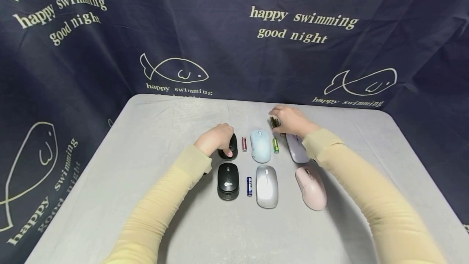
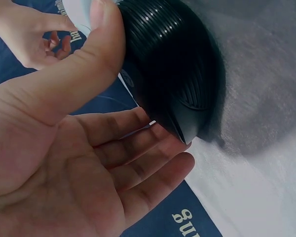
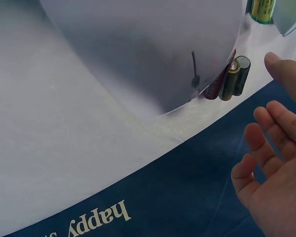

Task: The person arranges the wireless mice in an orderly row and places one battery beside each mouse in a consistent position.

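Note:
My left hand holds a black mouse at the left end of the upper row. In the left wrist view the thumb lies along one side of its ribbed back, and the fingers reach to the other side. At the back, my right hand hovers with loosely bent fingers around a small cluster of batteries. The right wrist view shows a gap between the thumb and these batteries, which lie by the end of a lavender mouse. That mouse is partly under the right wrist in the head view.
Between the hands are a red battery, a light blue mouse and a green battery. Nearer lie another black mouse, a blue battery, a silver mouse and a pink mouse. A dark curtain hangs behind the table.

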`<state>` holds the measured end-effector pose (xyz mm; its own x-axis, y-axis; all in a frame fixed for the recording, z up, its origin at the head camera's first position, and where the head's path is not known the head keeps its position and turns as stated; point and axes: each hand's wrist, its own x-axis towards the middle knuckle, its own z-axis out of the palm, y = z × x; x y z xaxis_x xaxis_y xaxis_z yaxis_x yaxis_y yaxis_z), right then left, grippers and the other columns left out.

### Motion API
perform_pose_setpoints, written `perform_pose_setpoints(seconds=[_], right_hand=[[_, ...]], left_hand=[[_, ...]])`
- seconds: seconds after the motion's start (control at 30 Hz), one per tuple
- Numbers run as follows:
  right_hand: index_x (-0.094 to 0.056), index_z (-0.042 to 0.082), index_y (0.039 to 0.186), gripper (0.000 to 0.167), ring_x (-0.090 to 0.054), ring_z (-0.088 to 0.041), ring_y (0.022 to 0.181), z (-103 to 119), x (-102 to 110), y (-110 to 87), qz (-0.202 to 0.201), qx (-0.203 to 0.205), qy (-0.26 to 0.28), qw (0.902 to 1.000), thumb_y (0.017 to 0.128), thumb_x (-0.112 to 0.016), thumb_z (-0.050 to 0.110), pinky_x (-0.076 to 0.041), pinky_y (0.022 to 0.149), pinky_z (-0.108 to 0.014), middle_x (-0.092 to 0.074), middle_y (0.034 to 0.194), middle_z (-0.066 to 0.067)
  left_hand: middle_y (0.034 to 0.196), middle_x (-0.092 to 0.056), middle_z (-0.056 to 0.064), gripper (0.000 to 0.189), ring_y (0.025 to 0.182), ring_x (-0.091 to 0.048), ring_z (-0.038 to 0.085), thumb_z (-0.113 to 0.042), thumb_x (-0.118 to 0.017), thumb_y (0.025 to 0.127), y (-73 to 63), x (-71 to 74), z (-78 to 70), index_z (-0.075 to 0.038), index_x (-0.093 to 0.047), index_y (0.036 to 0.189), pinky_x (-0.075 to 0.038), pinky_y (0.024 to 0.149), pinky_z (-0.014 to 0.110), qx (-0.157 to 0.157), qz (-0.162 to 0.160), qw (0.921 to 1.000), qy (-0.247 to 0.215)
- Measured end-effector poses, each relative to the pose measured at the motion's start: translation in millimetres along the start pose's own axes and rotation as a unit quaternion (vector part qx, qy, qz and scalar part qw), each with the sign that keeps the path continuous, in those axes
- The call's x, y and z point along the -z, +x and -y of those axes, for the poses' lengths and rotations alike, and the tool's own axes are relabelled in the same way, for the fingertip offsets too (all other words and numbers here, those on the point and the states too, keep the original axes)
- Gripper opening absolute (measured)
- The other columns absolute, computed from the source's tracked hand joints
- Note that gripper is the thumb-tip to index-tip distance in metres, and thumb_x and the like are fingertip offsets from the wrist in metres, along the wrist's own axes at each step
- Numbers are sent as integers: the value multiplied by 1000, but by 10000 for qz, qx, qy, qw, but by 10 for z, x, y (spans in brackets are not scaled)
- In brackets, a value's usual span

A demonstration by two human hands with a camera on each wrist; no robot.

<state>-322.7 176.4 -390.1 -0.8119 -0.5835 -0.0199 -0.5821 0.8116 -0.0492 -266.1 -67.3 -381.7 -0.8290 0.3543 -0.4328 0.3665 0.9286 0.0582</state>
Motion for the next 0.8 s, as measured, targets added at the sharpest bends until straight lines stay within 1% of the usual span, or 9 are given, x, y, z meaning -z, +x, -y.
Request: perform_pose_setpoints(seconds=[0.2, 0.4, 0.63, 0.8], right_hand=[[-60, 1, 122, 60, -54, -35, 115, -27, -24, 39, 133, -41, 16, 9999, 71, -82, 23, -46, 90, -55, -57, 125, -15], [-59, 2, 125, 60, -53, -35, 117, -35, -73, 88, 354, -210, -25, 9992, 72, -81, 22, -44, 91, -58, -56, 127, -15], [-61, 2, 122, 57, -55, -35, 113, -27, -126, 134, 325, -191, -143, 9992, 71, -81, 19, -47, 86, -56, -59, 124, -14], [-61, 2, 122, 56, -55, -35, 113, -20, -140, 148, 374, -234, -146, 9989, 73, -80, 19, -47, 86, -56, -58, 124, -15]], left_hand=[[123, -54, 17, 76, 112, -51, 30, -38, -82, 70, -13, 17, -14, 2, -52, 128, -44, 99, 35, 7, 28, 10000, -57], [123, -53, 17, 77, 113, -51, 30, -37, -82, 71, -17, 23, -14, 2, -51, 129, -44, 98, 35, 6, 37, 10000, -82], [124, -53, 17, 77, 113, -51, 29, -38, -82, 71, -14, 23, -6, 1, -51, 129, -45, 98, 36, 70, 88, 9999, -59], [123, -53, 16, 76, 112, -51, 29, -38, -81, 71, -14, 25, -5, 1, -51, 129, -45, 97, 36, 83, 102, 9999, -44]])
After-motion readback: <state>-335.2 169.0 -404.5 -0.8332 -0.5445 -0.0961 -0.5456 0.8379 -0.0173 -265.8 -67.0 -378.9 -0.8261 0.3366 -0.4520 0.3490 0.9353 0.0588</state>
